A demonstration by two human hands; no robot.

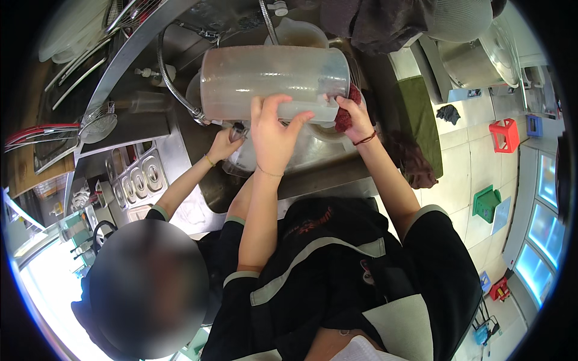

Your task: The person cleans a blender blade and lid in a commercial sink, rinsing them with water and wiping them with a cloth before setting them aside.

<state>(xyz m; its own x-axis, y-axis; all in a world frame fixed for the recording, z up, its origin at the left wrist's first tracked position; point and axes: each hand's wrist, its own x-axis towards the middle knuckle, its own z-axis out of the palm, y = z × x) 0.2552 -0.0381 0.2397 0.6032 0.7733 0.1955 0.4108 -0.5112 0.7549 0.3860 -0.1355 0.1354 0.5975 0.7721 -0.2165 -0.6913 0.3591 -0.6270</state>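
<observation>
A large translucent plastic container [271,83] lies on its side above a stainless steel sink [325,180]. My left hand [274,131] is against its lower side, fingers and thumb spread over the wall. At the container's right-hand end, my right hand [354,117] grips a dark red scrubbing cloth [344,119], with the thumb by the rim. Part of the cloth is hidden behind the hand. Behind the container stands a translucent bowl [300,34] with brownish liquid, and a flexible metal hose [167,67] curves past its left end.
A co-worker stands close at my left, one hand [223,145] holding a small clear object over the sink. Lidded metal pans [153,173] sit farther left. A green cloth [420,126] hangs at the right edge; a red stool [505,135] stands on the floor beyond.
</observation>
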